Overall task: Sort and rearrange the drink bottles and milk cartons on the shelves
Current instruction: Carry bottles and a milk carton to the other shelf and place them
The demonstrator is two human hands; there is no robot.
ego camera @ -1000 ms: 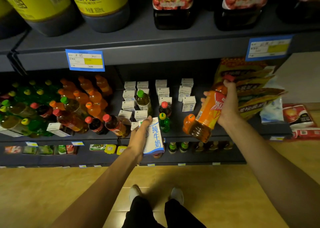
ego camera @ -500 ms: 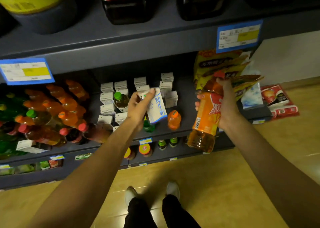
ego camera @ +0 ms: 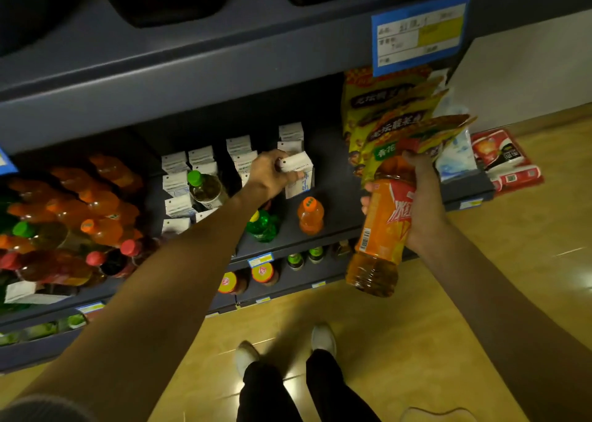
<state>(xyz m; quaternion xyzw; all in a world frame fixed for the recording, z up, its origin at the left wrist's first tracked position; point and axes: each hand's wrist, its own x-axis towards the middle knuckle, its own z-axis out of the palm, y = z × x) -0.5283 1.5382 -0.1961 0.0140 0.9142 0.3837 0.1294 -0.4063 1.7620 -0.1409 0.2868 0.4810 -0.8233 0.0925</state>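
On shelf, twelve o'clock: our left hand point(ego camera: 272, 175) pinches milk carton point(ego camera: 296, 173) by its top; light, crushable.
Right hand point(ego camera: 423, 203): wraps heavy, slick orange bottle point(ego camera: 381, 229) mid-body.

— What's on the grey middle shelf point(ego camera: 336, 178)?

— White milk cartons point(ego camera: 201, 157) stand in rows at the back. A green-capped bottle point(ego camera: 205, 187) stands among them. Near the front edge, a small green bottle point(ego camera: 263, 224) stands beside a small orange bottle point(ego camera: 310, 215). Orange and red-capped bottles point(ego camera: 80, 210) crowd the left end; yellow snack bags point(ego camera: 390, 114) lean at the right.

— Below that?

— The lower shelf point(ego camera: 288, 288) holds yellow-lidded jars point(ego camera: 263, 272) and small green-capped bottles point(ego camera: 304, 256). A red package point(ego camera: 506, 160) lies on the wooden floor point(ego camera: 416, 341).

— And above?

— The upper shelf point(ego camera: 224, 69) carries dark containers, cropped. A blue price tag point(ego camera: 419, 32) hangs on its edge.
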